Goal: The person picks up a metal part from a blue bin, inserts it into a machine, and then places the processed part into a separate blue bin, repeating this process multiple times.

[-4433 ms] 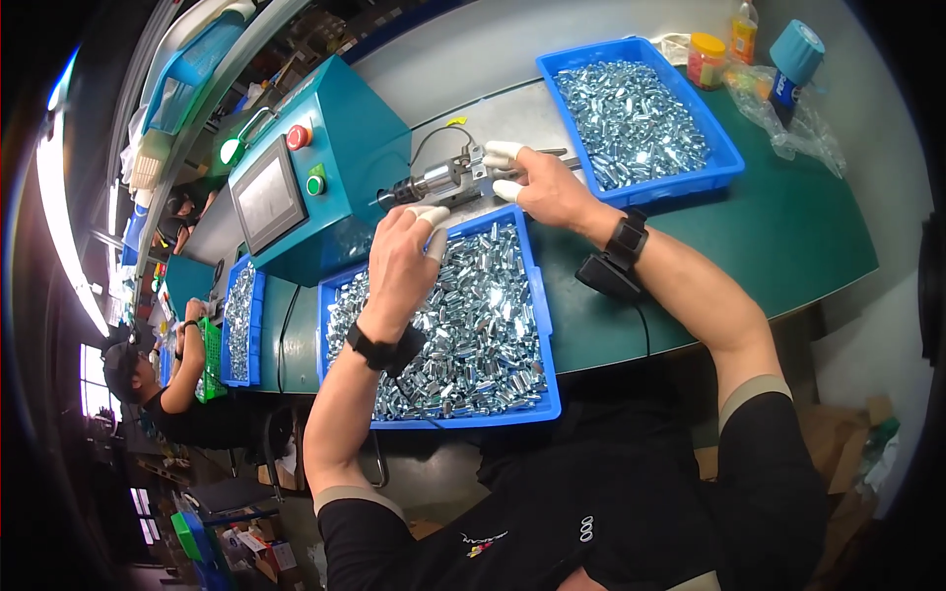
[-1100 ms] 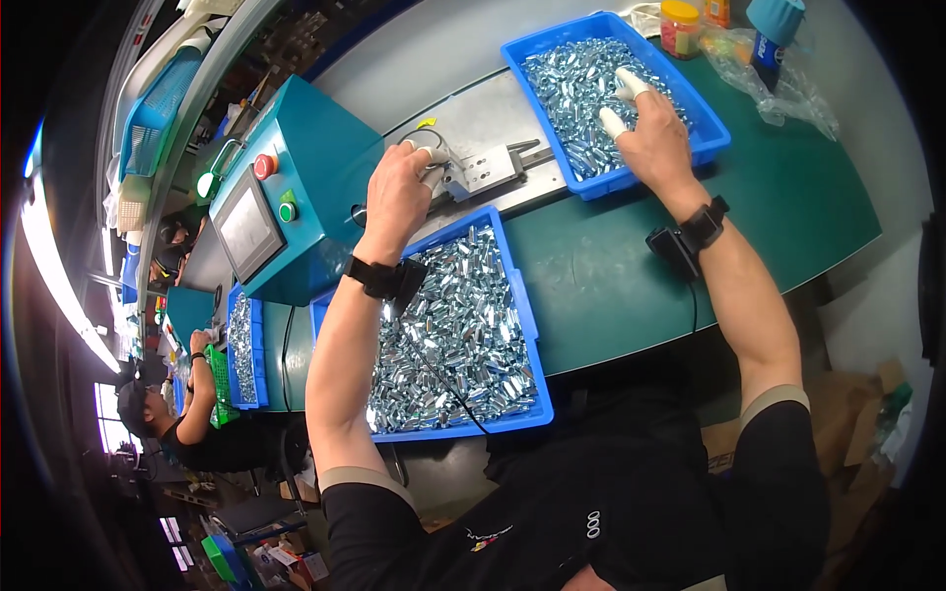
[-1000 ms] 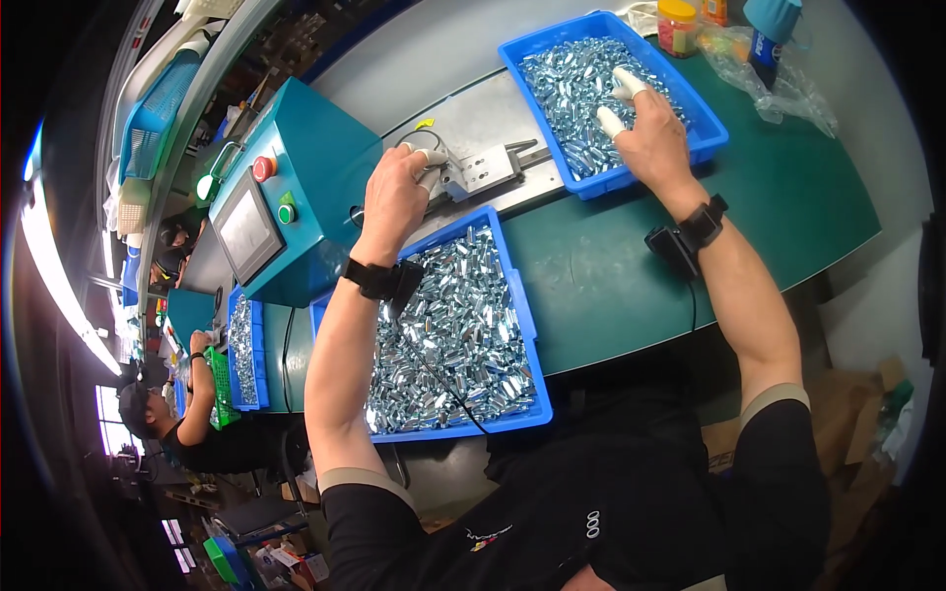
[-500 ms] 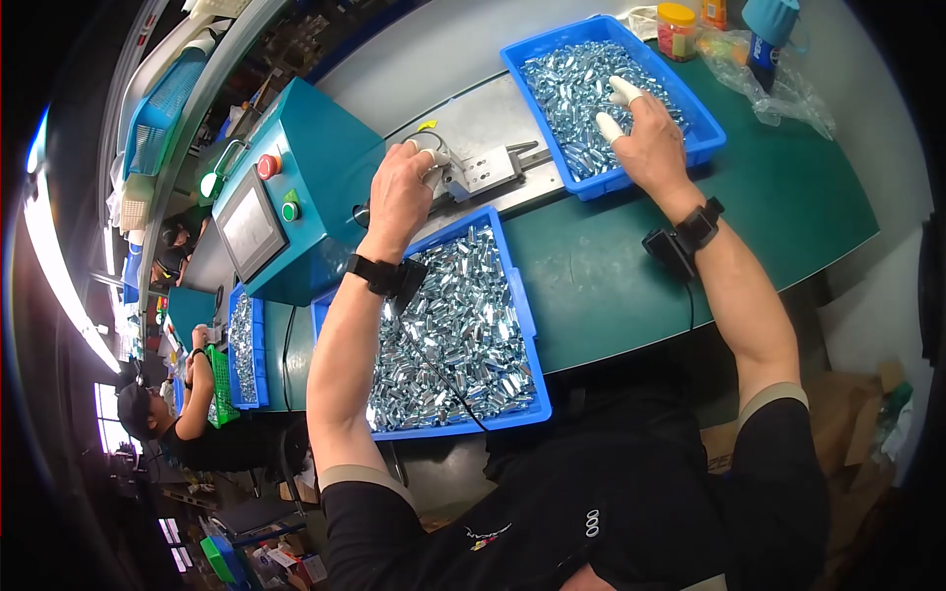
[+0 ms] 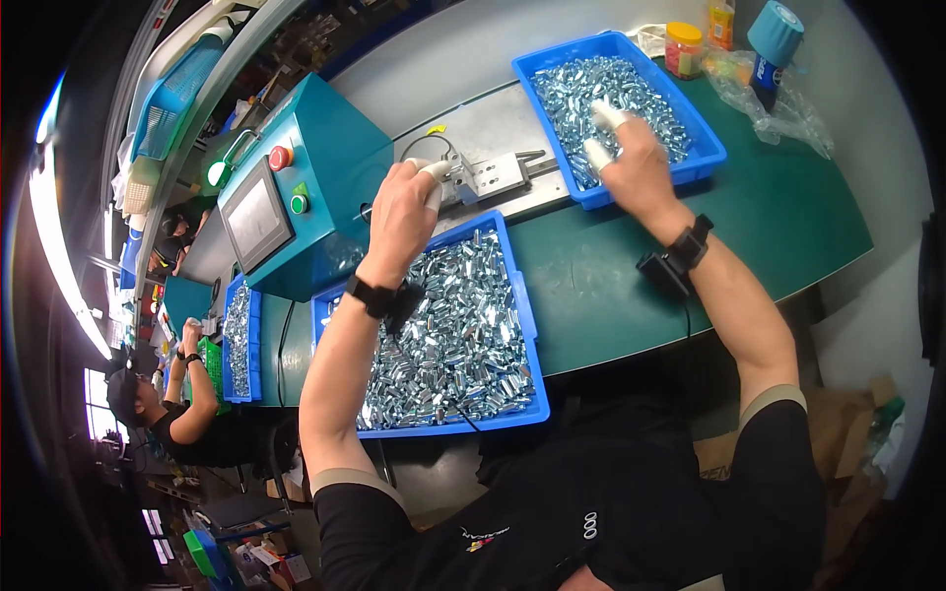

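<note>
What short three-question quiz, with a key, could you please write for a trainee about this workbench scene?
1. Which hand is over the rightmost blue tray of metal parts?
2. True or false: only the right hand wears white finger covers.
3. What is nearest the left hand's fingertips? A: yellow-lidded jar; B: metal fixture; C: green basket.
Key: 1, the right hand; 2, false, both hands wear white finger covers; 3, B.

Green tabletop (image 5: 601, 281), grey wall (image 5: 855, 98), strip light (image 5: 61, 246)
</note>
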### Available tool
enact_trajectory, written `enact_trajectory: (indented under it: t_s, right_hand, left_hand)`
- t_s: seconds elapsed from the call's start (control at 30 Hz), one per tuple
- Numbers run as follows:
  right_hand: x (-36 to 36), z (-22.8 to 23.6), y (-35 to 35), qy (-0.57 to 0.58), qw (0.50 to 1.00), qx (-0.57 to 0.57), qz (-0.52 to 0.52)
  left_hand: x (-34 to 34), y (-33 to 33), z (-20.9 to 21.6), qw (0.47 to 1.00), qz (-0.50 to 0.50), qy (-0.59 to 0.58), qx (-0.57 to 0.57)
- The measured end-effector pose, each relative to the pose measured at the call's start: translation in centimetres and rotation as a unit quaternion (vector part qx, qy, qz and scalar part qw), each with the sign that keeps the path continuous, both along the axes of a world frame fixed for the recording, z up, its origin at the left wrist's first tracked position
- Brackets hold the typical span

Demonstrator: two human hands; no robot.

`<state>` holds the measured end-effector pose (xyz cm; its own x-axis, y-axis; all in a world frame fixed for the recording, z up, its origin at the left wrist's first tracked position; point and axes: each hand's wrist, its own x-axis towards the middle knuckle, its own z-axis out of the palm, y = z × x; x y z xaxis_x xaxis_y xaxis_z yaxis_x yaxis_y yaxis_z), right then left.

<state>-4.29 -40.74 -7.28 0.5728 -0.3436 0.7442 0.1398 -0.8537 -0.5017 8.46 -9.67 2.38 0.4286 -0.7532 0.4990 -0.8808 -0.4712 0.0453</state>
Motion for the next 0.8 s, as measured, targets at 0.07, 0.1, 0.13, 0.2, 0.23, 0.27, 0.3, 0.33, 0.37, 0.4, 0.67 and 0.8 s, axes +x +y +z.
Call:
enact_trajectory:
  t_s: [0.07, 0.1, 0.13, 0.2, 0.23, 0.27, 0.3, 0.33, 0.37, 0.4, 0.67, 0.8]
  right_hand:
    - [0.1, 1.3, 3.2, 0.024, 0.995, 0.026, 0.095]
    - [0.4, 2.0, 5.0, 0.049, 0.98, 0.052, 0.186]
    - [0.9, 2.7, 6.4, 0.051, 0.98, 0.053, 0.188]
    - [1.7, 3.9, 8.4, 0.184, 0.925, 0.168, 0.288]
    - [2.5, 3.7, 8.9, 0.185, 0.925, 0.166, 0.288]
    - [3.7, 3.1, 9.3, 0.177, 0.913, 0.192, 0.313]
    - [4.6, 3.0, 10.0, 0.171, 0.899, 0.217, 0.341]
    - [5.2, 2.8, 10.4, 0.165, 0.882, 0.241, 0.368]
    - [5.6, 2.6, 10.5, 0.168, 0.881, 0.238, 0.372]
    - [5.9, 2.2, 10.6, 0.183, 0.875, 0.244, 0.375]
    - [8.5, 0.1, 11.5, 0.223, 0.854, 0.279, 0.378]
    - [8.7, 0.1, 11.7, 0.209, 0.86, 0.27, 0.379]
  left_hand:
    - [-1.8, 1.3, 0.2, 1.0, 0.011, 0.012, -0.017]
    - [-2.7, 1.9, 0.2, 1.0, 0.007, 0.014, -0.021]
    - [-3.5, 2.5, 0.1, 1.0, 0.002, 0.015, -0.026]
    - [-4.6, 3.4, -0.3, 0.999, -0.003, 0.015, -0.033]
    - [-5.1, 3.7, -0.6, 0.999, -0.007, 0.028, -0.033]
    - [-5.5, 4.1, -0.9, 0.999, -0.011, 0.042, -0.034]
    - [-6.0, 4.6, -1.2, 0.998, -0.011, 0.055, -0.035]
    - [-6.4, 5.2, -1.3, 0.998, -0.006, 0.056, -0.038]
    - [-6.8, 5.7, -1.5, 0.997, -0.002, 0.063, -0.041]
    - [-7.1, 6.2, -1.6, 0.997, 0.002, 0.071, -0.044]
    - [-8.8, 9.4, -2.3, 0.991, 0.019, 0.114, -0.064]
    - [-8.9, 9.7, -2.6, 0.991, 0.024, 0.12, -0.058]
